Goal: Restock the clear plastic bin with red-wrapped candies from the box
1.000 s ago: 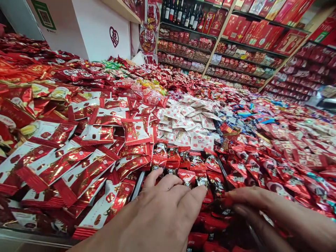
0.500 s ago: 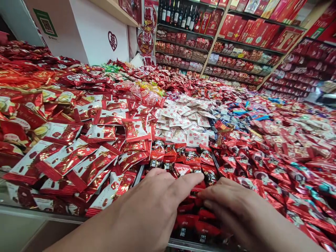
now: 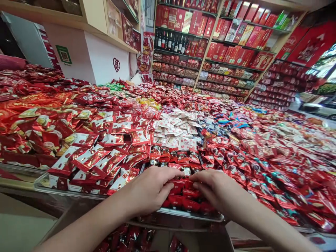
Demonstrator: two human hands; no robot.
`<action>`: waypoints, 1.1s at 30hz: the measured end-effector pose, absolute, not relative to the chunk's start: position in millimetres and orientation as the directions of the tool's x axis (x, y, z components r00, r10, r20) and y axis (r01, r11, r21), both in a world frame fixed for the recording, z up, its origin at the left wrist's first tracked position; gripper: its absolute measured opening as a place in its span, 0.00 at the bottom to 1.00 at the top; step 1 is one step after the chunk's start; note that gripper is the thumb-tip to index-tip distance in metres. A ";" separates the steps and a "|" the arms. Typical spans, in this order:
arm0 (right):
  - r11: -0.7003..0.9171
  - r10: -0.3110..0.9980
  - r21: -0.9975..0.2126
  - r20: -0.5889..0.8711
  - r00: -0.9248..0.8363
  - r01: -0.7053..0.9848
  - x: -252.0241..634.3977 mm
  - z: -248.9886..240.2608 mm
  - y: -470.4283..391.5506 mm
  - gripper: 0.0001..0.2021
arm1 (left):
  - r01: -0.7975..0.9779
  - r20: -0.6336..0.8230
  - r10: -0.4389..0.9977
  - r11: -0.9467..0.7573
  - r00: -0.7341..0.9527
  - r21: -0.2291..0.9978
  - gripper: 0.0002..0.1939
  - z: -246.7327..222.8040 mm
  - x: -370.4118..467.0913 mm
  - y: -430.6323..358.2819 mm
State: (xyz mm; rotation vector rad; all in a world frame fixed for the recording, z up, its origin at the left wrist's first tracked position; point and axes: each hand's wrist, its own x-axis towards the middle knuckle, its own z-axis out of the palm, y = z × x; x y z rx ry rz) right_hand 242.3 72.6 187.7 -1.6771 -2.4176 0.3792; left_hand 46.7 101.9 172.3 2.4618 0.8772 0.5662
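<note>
Red-and-black wrapped candies (image 3: pixel 176 201) lie in rows in a clear tray (image 3: pixel 190 214) in front of me. Over the tray's left side is my left hand (image 3: pixel 154 185), its thumb and index finger apart and resting on the candies, holding none that I can see. My right hand (image 3: pixel 214 183) reaches in from the other side, fingertips close together at the edge of a red candy (image 3: pixel 187 184), which they appear to pinch. The hands almost meet at the middle of the tray. Their other fingers are mostly hidden.
White-and-red packets (image 3: pixel 96 161) fill the tray on the left. Small white packets (image 3: pixel 175 127) lie behind, and twisted red candies (image 3: pixel 236 168) to the right. Below the tray is an open box (image 3: pixel 207 241) with more candies. Shelves (image 3: pixel 189 56) and a white pillar (image 3: pixel 105 57) stand beyond.
My view has pulled back and tilted up, showing the box under the tray. Both hands stay at the same tray, with the right fingertips now closer to the left hand.
</note>
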 end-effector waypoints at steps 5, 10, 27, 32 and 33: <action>0.325 0.944 -0.121 -0.017 -0.330 0.938 245.0 193.9 64.5 0.13 | 0.502 0.216 0.658 -0.711 0.721 0.493 0.15 173.7 48.3 100.8; 0.357 0.934 -0.026 -0.026 -0.357 0.934 245.3 188.8 54.2 0.11 | 0.519 0.234 0.605 -0.785 0.761 0.339 0.13 179.7 49.8 95.4; 0.456 0.876 -0.374 0.031 -0.481 0.807 237.9 162.1 -20.1 0.11 | 0.595 0.234 0.591 -0.801 0.772 0.064 0.18 181.6 71.6 83.7; 0.315 0.811 -0.439 -0.337 -0.479 0.841 206.7 68.8 -5.0 0.06 | 0.547 0.242 0.544 -0.835 0.804 0.060 0.15 182.4 82.7 81.9; 0.246 0.825 -0.412 -0.387 -0.412 0.878 199.0 51.8 2.2 0.05 | 0.539 0.240 0.539 -0.839 0.807 0.072 0.15 181.4 84.4 82.1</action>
